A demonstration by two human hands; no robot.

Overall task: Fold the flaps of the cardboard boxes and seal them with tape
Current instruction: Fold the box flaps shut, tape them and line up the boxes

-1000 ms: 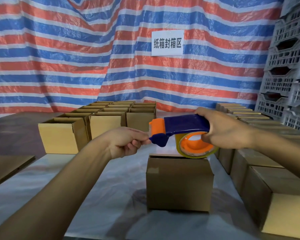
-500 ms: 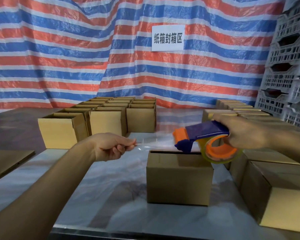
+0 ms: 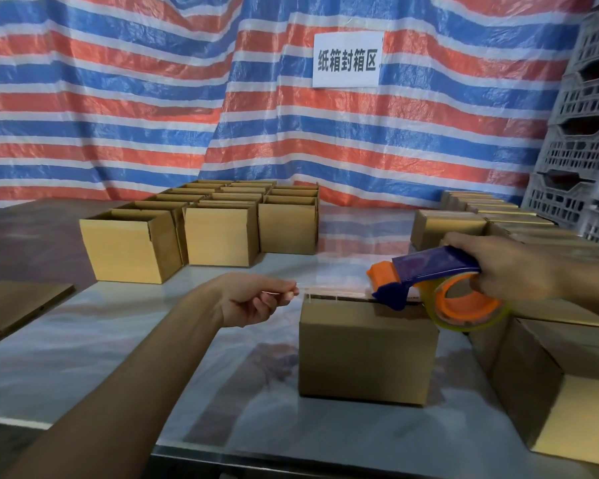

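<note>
Centre-right of frame: closed box (image 3: 365, 354) on the table (image 3: 146, 340), clear tape (image 3: 336, 291) stretched just above its top seam. Left hand (image 3: 253, 300) pinches the free tape end past the box's left edge; right hand (image 3: 509, 267) is curled round the dispenser (image 3: 426, 271) over the right edge. I'd judge: keep the strip taut, centre it on the seam, lower both ends together, press flat.

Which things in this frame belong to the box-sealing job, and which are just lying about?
Job: box in front; tape strip pinched by the left hand; tape dispenser gripped by the right hand; open boxes waiting behind.

Lying about: flat cardboard at left; stacked grey crates; paper sign; striped tarp.
</note>
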